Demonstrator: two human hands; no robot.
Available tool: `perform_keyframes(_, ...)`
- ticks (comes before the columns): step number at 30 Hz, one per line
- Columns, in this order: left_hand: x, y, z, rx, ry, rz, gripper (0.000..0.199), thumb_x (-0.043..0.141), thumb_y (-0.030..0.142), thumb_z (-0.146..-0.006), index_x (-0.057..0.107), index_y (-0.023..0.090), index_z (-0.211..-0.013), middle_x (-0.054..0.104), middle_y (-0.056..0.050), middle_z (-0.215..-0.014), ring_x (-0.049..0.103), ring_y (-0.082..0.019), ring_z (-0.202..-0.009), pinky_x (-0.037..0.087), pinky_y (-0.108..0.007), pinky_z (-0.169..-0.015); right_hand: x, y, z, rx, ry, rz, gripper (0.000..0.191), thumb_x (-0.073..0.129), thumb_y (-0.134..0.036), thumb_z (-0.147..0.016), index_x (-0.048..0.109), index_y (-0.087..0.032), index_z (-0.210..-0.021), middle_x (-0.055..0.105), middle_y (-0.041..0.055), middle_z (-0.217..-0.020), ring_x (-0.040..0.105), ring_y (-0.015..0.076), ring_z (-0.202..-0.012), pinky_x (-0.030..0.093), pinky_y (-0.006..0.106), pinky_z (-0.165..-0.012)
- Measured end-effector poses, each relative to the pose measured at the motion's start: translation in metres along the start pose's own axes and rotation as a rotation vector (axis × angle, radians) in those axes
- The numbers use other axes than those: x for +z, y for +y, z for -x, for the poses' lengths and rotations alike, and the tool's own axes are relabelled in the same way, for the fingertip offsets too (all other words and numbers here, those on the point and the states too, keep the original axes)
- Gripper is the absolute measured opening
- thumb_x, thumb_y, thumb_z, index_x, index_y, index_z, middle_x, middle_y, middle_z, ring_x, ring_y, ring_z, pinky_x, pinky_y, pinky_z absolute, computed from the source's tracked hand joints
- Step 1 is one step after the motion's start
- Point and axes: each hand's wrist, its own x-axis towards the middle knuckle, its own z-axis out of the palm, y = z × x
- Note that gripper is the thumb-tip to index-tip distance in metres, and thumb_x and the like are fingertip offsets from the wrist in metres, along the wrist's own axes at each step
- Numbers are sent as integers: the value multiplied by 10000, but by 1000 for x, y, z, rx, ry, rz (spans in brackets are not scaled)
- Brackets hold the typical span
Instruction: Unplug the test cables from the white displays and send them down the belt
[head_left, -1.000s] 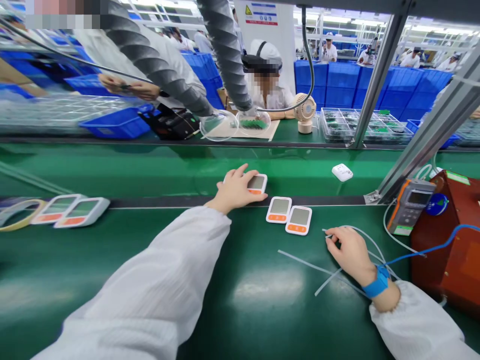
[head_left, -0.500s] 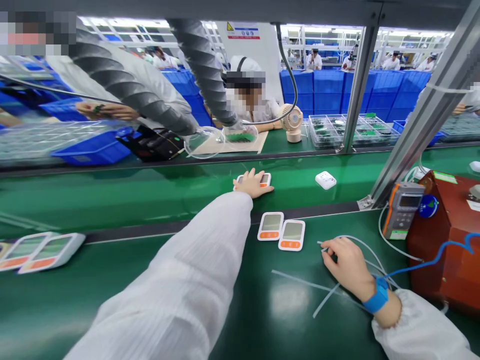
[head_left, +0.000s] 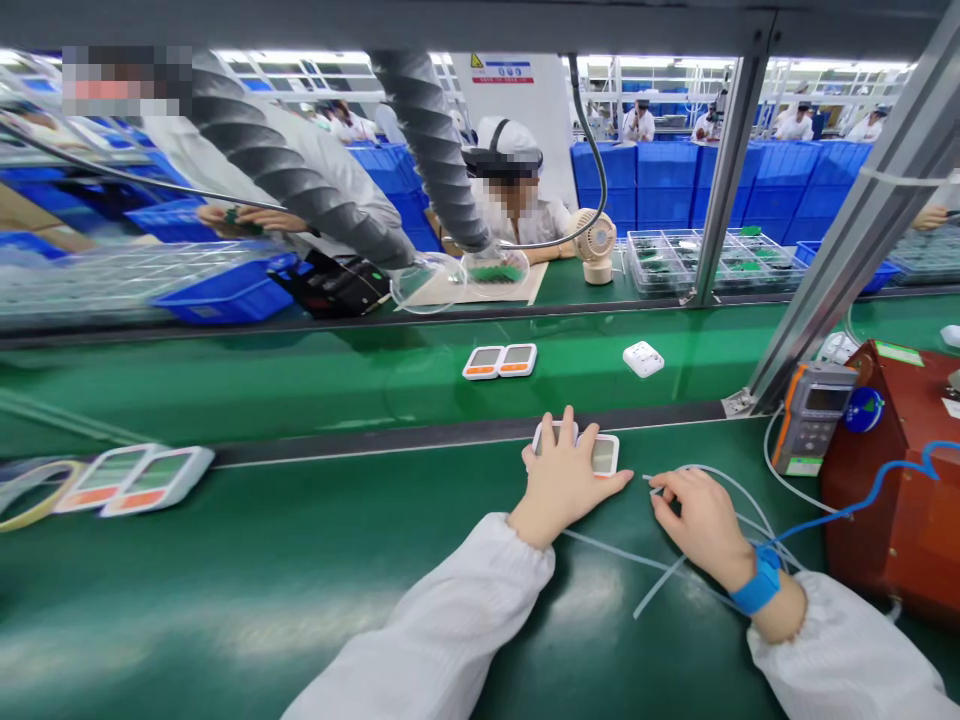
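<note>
My left hand (head_left: 561, 478) lies with spread fingers over two white display units (head_left: 605, 455) on the bench. Both units have a grey screen; the hand hides most of them. At the right, my right hand (head_left: 697, 520), with a blue wrist strap (head_left: 757, 583), pinches a thin clear tube (head_left: 655, 489) near its end. More of the thin tubing (head_left: 622, 554) lies on the bench below both hands. Beyond the left hand, two similar units with orange strips (head_left: 500, 361) rest side by side on the green belt. A white unit (head_left: 643, 359) lies farther right there.
Two more display units (head_left: 139, 480) and a tape roll (head_left: 37, 497) are at the left. At the right stand a grey-orange meter (head_left: 814, 415), a red-brown box (head_left: 885, 480) and a metal post (head_left: 840, 210). Ducts (head_left: 427, 150) hang ahead; co-workers sit opposite.
My left hand has drawn back from the belt units to the two on the bench, leaving the belt pair uncovered. My right hand keeps its pinch. The view has shifted slightly.
</note>
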Motion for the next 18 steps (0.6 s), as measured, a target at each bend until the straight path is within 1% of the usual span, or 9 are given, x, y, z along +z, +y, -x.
perform_keyframes(4, -4, -11, -5, -14, 9, 0, 803, 621, 708, -707, 551, 255, -1366, 219, -160, -1653, 179, -504, -1479, 406, -701, -980, 1, 1, -1, 4, -1, -5, 158, 583, -180, -911, 718, -208, -990, 635, 9, -784, 574, 181, -821, 385, 300, -747)
perform_keyframes(6, -7, -17, -16, 9, 24, -10, 749, 657, 659, -674, 593, 245, -1294, 269, -154, -1633, 234, -503, -1449, 417, -701, -971, 1, 1, -1, 7, 4, -5, 157, 580, -184, -911, 717, -209, -983, 635, 8, -780, 576, 182, -820, 386, 300, -741)
perform_keyframes(7, -10, -21, -25, 18, 40, -10, 742, 667, 645, -660, 601, 238, -1277, 289, -155, -1623, 257, -501, -1434, 416, -706, -971, 2, 1, -1, 6, 9, -6, 155, 580, -185, -911, 717, -211, -981, 634, 6, -779, 576, 181, -818, 386, 299, -737)
perform_keyframes(9, -15, -29, -53, -1, 98, 11, 743, 655, 639, -665, 592, 228, -1281, 311, -157, -1608, 280, -493, -1418, 430, -706, -955, 3, 1, -1, 2, 23, -10, 153, 580, -185, -908, 716, -213, -974, 631, 5, -771, 577, 180, -813, 388, 295, -730)
perform_keyframes(11, -21, -39, -89, -53, 149, 62, 738, 622, 649, -693, 582, 224, -1295, 320, -161, -1601, 291, -490, -1411, 428, -703, -963, 4, 1, 0, -2, 34, -15, 155, 577, -186, -905, 715, -212, -969, 628, 9, -763, 578, 180, -807, 392, 292, -729)
perform_keyframes(14, -27, -54, -142, -129, 176, 141, 760, 636, 656, -682, 584, 212, -1297, 343, -166, -1586, 308, -501, -1392, 361, -729, -1020, 4, 1, 0, -9, 45, -28, 160, 569, -179, -904, 715, -207, -964, 627, 14, -762, 579, 178, -804, 399, 292, -739)
perform_keyframes(16, -28, -61, -166, -160, 206, 168, 759, 660, 627, -680, 582, 185, -1292, 353, -193, -1573, 277, -517, -1401, 315, -745, -1041, 3, -1, 0, -10, 44, -37, 155, 577, -168, -901, 713, -207, -964, 627, 10, -767, 577, 175, -804, 402, 292, -746)
perform_keyframes(18, -27, -64, -178, -191, 249, 208, 705, 654, 574, -716, 580, 154, -1277, 359, -223, -1559, 252, -511, -1420, 246, -752, -1079, 1, -3, 0, -5, 38, -43, 147, 590, -155, -897, 710, -209, -961, 628, 4, -773, 576, 173, -810, 403, 291, -749)
